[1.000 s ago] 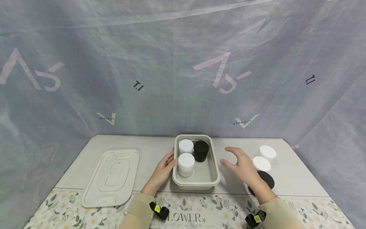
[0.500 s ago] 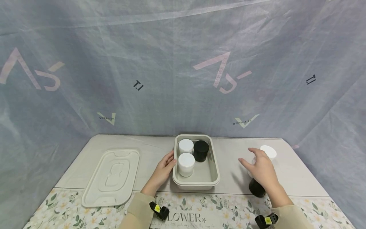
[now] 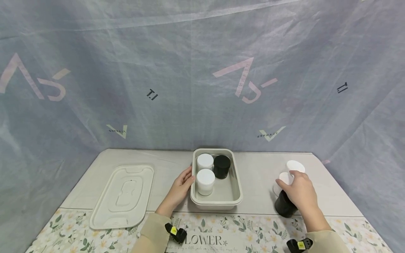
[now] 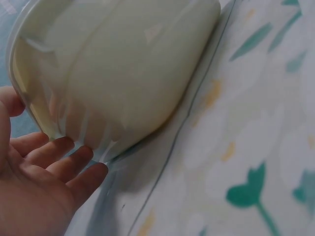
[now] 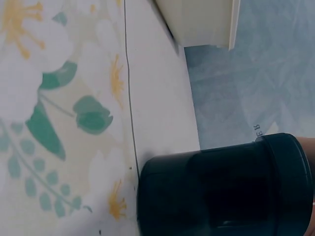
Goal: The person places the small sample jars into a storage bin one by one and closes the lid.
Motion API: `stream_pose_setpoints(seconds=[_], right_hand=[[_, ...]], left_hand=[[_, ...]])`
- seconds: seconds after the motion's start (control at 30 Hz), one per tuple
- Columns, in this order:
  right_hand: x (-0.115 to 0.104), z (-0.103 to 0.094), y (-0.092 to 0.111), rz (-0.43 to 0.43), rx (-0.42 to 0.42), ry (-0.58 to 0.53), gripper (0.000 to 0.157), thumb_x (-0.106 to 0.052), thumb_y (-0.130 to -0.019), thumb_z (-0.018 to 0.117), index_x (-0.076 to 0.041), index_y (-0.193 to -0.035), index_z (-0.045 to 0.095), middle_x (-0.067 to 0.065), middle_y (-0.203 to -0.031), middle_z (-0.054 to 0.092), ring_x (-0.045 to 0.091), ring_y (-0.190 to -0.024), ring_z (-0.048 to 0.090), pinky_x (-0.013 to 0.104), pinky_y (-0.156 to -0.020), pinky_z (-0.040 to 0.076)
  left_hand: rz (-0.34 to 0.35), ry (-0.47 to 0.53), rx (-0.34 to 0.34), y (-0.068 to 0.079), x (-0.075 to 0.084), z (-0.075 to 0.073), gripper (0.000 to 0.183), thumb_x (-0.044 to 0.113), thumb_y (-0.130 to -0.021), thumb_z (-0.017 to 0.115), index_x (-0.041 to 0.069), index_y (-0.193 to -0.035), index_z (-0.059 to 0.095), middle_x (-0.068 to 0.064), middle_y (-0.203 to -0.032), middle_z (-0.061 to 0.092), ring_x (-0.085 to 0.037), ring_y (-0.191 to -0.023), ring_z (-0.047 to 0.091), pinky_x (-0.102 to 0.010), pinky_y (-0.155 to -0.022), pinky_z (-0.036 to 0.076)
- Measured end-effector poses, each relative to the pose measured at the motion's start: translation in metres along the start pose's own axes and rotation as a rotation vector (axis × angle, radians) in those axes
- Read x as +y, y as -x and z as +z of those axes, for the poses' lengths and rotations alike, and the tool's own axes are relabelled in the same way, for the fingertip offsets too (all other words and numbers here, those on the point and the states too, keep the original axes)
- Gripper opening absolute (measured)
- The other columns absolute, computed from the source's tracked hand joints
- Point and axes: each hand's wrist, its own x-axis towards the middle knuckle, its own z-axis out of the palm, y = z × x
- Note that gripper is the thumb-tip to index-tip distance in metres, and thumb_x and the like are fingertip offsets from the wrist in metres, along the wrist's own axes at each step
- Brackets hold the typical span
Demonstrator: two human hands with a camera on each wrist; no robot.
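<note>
A pale rectangular tub (image 3: 238, 188) stands in the middle, holding two jars with white lids (image 3: 206, 176) and one black jar (image 3: 222, 165). My left hand (image 3: 181, 188) rests on the tub's left side. In the left wrist view its fingertips (image 4: 98, 169) touch the outer wall, with the thumb up by the rim. On the right, my right hand (image 3: 300, 191) reaches over a black lidded jar (image 3: 283, 207), which fills the lower right of the right wrist view. Its thumb and forefinger lie apart, overlapping a white-lidded jar (image 3: 284, 177); the other fingers are hidden.
A pale rectangular lid (image 3: 123, 196) lies flat at the left. Behind the right hand stands another white-lidded jar (image 3: 295, 166). Floral patterning covers the mat's front strip (image 3: 221, 228). A grey cloth (image 3: 190, 77) hangs behind the table.
My right hand has moved right, away from the tub, and come down over the jars at the right. My left hand and the tub stay where they were.
</note>
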Motion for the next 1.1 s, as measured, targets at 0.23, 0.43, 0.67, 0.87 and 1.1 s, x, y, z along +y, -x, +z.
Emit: stream_pose_setpoints(seconds=[0.23, 0.43, 0.67, 0.87, 1.1], right_hand=[[0.001, 0.0, -0.002, 0.034, -0.034, 0.008, 0.069, -0.039, -0.084, 0.065, 0.013, -0.125, 0.048, 0.04, -0.114, 0.05, 0.056, -0.097, 0.052, 0.062, -0.073, 0.047], [0.0, 0.002, -0.001, 0.016, 0.005, 0.002, 0.064, -0.034, -0.083, 0.067, 0.013, -0.124, 0.05, 0.039, -0.111, 0.053, 0.055, -0.095, 0.054, 0.062, -0.073, 0.047], [-0.005, 0.002, -0.004, -0.001, 0.028, -0.011, 0.063, -0.034, -0.083, 0.067, 0.011, -0.124, 0.05, 0.039, -0.114, 0.053, 0.055, -0.1, 0.052, 0.063, -0.078, 0.046], [-0.014, 0.001, -0.006, -0.03, 0.038, -0.024, 0.063, -0.035, -0.083, 0.067, 0.01, -0.124, 0.051, 0.039, -0.117, 0.052, 0.055, -0.104, 0.051, 0.063, -0.083, 0.045], [-0.026, 0.002, -0.009, -0.068, 0.029, -0.055, 0.063, -0.035, -0.084, 0.067, 0.009, -0.126, 0.051, 0.038, -0.119, 0.052, 0.054, -0.105, 0.051, 0.063, -0.084, 0.045]], left_hand=[[0.01, -0.006, 0.004, -0.001, -0.004, 0.0, 0.057, 0.034, -0.099, 0.047, 0.013, -0.149, 0.029, -0.012, -0.151, 0.037, -0.027, -0.138, 0.036, -0.041, -0.109, 0.039], [0.005, -0.002, 0.0, 0.0, -0.004, -0.001, 0.056, 0.033, -0.1, 0.047, 0.013, -0.149, 0.029, -0.012, -0.151, 0.036, -0.027, -0.139, 0.036, -0.04, -0.109, 0.039], [0.001, -0.007, 0.002, -0.001, -0.005, -0.001, 0.056, 0.034, -0.1, 0.047, 0.013, -0.149, 0.029, -0.011, -0.151, 0.036, -0.027, -0.138, 0.036, -0.039, -0.109, 0.039], [-0.016, -0.014, 0.012, -0.002, -0.006, -0.001, 0.056, 0.035, -0.099, 0.047, 0.016, -0.149, 0.03, -0.008, -0.15, 0.037, -0.025, -0.138, 0.037, -0.039, -0.11, 0.038], [-0.006, -0.011, 0.007, -0.002, -0.004, 0.0, 0.056, 0.033, -0.1, 0.047, 0.014, -0.149, 0.03, -0.011, -0.151, 0.036, -0.027, -0.138, 0.036, -0.04, -0.11, 0.038]])
